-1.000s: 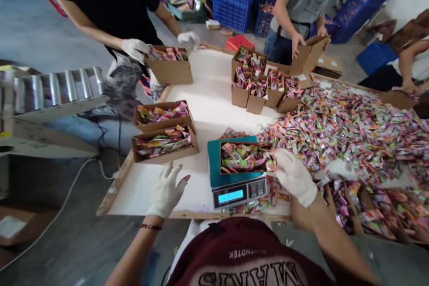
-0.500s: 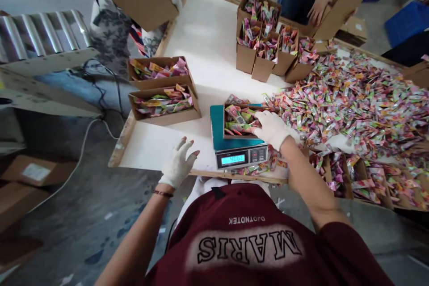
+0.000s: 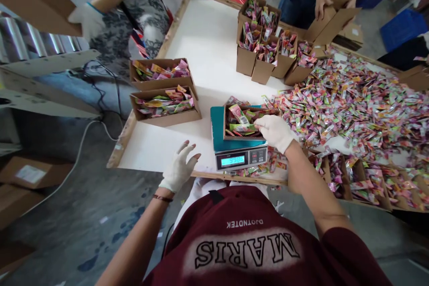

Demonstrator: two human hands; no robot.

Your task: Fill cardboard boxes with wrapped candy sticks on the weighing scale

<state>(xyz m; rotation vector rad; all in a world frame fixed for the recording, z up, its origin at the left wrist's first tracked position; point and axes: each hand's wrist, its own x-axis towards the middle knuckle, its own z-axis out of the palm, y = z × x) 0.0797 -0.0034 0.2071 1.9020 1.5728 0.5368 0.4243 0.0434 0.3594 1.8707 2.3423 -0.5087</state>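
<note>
A small cardboard box (image 3: 241, 137) of colourful snack packets (image 3: 238, 116) sits on the teal plate of a digital scale (image 3: 216, 136), whose display is lit. At the box's right side is my right hand (image 3: 276, 132), in a white glove with bare fingertips. Its fingers are drawn together on a small packet among the others; the grip is partly hidden. My left hand (image 3: 179, 167), gloved the same way, hovers over the table's front edge, left of the scale. Its fingers are apart and hold nothing.
Two filled boxes (image 3: 167, 118) stand on the left of the white table (image 3: 211, 35). Several more (image 3: 263, 73) are at the back, and others line the front right. A packet heap (image 3: 348, 94) covers the right. Co-workers handle cartons (image 3: 43, 4) at upper left and back right.
My right hand has drawn its fingers together and shifted slightly right; the scale's reading has changed. My left hand has barely moved. The co-worker at upper left has carried a carton leftward.
</note>
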